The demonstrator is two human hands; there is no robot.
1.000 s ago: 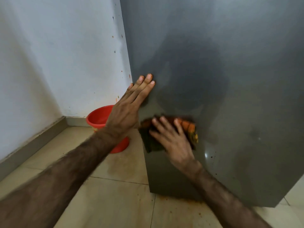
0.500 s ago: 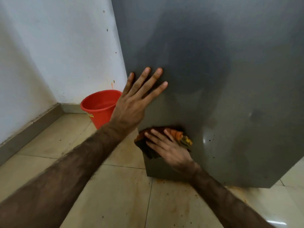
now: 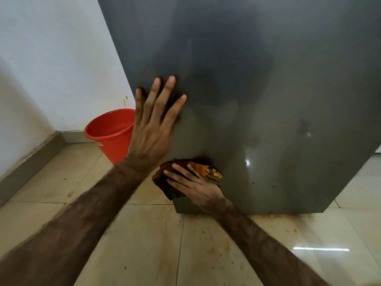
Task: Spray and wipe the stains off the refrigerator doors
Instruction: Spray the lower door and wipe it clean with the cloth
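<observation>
Standing in a corner between white walls [image 3: 51, 58] with a grey skirting [image 3: 26, 162] along the base. Looking down on a beige tiled floor [image 3: 134, 244], smeared and speckled orange close under the appliance. Filling most of the view: the grey glossy refrigerator door [image 3: 268, 79], catching glints of light, dotted with small dark specks low on the right. Sitting on the floor left of the door, near the wall: a red bucket [image 3: 109, 131]. Pressing flat on the door near its left edge with the left hand [image 3: 152, 129], fingers straight and spread. Pressing a dark and orange cloth [image 3: 206, 170] against the door's lower left corner with the right hand [image 3: 195, 186], fingers lying straight across it, slightly apart.
</observation>
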